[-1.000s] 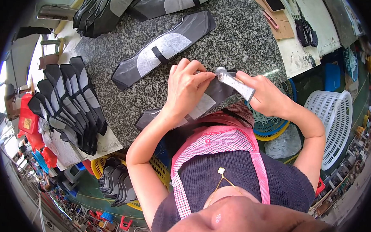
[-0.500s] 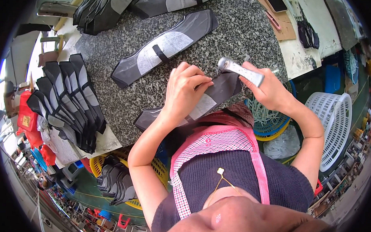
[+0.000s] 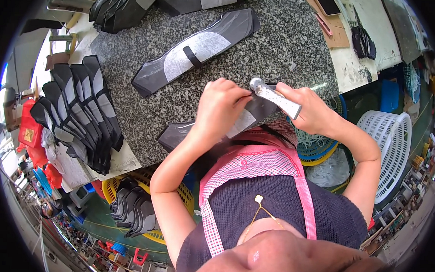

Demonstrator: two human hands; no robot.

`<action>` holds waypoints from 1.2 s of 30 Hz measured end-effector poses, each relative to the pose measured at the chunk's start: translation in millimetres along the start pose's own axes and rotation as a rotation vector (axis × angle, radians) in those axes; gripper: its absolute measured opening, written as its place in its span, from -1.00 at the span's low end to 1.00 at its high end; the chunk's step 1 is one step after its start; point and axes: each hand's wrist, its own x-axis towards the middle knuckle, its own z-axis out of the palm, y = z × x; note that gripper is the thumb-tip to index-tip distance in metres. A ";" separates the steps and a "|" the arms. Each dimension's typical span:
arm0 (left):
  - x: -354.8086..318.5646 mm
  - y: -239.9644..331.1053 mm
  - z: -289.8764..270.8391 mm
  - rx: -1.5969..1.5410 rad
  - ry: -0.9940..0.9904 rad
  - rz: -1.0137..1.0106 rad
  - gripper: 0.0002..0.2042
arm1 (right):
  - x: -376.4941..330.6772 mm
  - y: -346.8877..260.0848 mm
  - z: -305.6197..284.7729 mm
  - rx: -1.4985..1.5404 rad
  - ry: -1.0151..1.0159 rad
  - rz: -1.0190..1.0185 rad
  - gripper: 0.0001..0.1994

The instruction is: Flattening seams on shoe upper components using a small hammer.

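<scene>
Holding stacked dark cut pieces, a yellow basket; white basket apart.

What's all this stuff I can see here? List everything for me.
Granite table: one, speckled grey, centre.
Fabric piece under the hands: one, black and grey, table's near edge.
Second fabric piece: one, black and grey, farther back.
Fanned stack of pieces: many, black-grey, left.
Metal tool: one, silver, in right hand.
White basket: one, right.
Yellow basket: one, below table.
Left hand: pressing the fabric.
Right hand: gripping the tool.
</scene>
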 end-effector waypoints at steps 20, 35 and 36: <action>-29.4 7.6 -9.6 0.179 -0.042 0.137 -0.90 | -9.0 -29.6 8.3 0.168 0.022 0.074 -0.78; -56.5 9.6 -18.2 0.291 -0.104 0.221 -0.72 | 1.5 -27.1 18.2 -0.044 -0.228 -0.010 -0.85; -55.8 6.8 -16.9 0.289 -0.100 0.236 -0.73 | 1.0 -28.0 9.9 -0.010 -0.183 0.080 -0.86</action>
